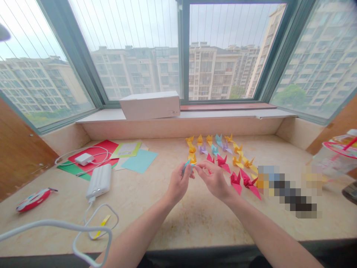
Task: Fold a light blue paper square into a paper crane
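Between both hands is a small piece of folded blue paper (187, 166), held above the middle of the sill. My left hand (180, 180) pinches it between thumb and fingers. My right hand (213, 178) is closed at the paper's right end, with its fingertips pressed together there. Just beyond the hands stand yellow paper cranes (192, 149) in a column. Red paper cranes (223, 163) lie past and beside my right hand, and blue cranes (219, 140) and purple cranes (202, 149) sit farther back. The fingers partly hide the folded paper.
Left are a white power bank (99, 180) with looped cables, a white charger (84, 159), flat red paper (107, 146), light blue paper (141, 160) and a red-and-white tool (35, 200). A white box (150, 105) stands by the window. Right is a clear plastic cup (331, 160).
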Demonstrator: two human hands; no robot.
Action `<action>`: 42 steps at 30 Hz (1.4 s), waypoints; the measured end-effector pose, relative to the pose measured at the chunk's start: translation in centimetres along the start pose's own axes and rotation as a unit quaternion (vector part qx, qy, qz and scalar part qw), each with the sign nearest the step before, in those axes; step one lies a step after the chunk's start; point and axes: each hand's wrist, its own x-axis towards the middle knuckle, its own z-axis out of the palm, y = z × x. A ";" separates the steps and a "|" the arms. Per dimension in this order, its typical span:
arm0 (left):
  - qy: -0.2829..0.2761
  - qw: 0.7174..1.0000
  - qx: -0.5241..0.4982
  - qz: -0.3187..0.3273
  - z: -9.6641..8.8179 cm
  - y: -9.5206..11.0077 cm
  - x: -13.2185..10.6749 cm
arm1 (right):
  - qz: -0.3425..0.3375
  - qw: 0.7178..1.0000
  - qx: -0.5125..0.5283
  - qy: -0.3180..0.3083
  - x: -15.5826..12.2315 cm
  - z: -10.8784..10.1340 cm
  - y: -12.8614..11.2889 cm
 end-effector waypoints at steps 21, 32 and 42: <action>0.019 1.000 -0.011 -0.015 -0.1 -0.6 0.2 | -0.008 1.000 0.004 -0.001 0.0 0.3 0.6; 0.027 0.999 0.013 -0.013 -0.3 -0.1 0.2 | 0.014 1.000 0.009 -0.008 0.0 0.3 0.7; 0.004 0.994 0.101 0.037 -0.6 -0.3 0.2 | -0.040 0.998 -0.041 -0.018 0.2 -0.2 1.0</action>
